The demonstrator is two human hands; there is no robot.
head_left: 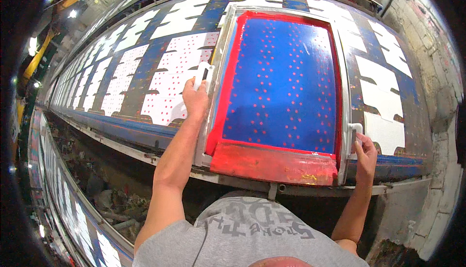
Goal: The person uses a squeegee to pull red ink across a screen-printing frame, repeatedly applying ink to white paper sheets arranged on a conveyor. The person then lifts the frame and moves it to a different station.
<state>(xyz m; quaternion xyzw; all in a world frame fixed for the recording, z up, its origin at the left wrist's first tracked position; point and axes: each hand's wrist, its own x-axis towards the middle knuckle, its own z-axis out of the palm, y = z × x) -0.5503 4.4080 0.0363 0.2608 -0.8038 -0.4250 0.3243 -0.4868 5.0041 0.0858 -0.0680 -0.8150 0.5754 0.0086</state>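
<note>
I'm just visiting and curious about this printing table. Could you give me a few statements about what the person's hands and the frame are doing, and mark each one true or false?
1. The left hand grips a white handle on the left side of the screen frame. True.
2. The right hand hangs free, away from the frame. False: it holds the white handle on the frame's right side.
3. The mesh inside the frame is blue with red dots. True.
4. The white pieces left of the frame are plain. False: they carry red dots.
5. The white pieces right of the frame look unprinted. True.
</note>
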